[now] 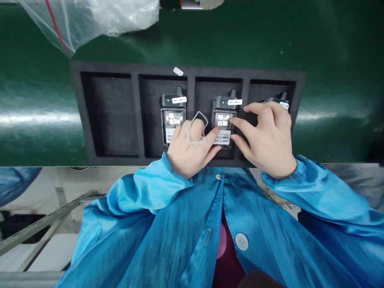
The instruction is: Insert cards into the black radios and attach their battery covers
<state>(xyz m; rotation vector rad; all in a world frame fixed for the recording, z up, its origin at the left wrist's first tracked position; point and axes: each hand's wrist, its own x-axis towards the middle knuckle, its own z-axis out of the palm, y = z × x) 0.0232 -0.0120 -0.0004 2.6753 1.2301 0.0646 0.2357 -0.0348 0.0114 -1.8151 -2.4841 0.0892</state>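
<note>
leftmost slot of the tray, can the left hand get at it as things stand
Probably yes. The leftmost slot lies open with nothing visible in it or over it, and the left hand rests just to its right, touching the middle device, with only a thin clear strip looped at its fingers.

Black foam tray (135, 116), green mat (270, 44), striped blue sleeves (324, 196)

Beyond the hands, at the bench's far left, lies a crumpled clear plastic bag (90, 18) with a red stripe on the green mat (270, 44). A small white label (178, 71) sits on the foam just past the left hand.
</note>
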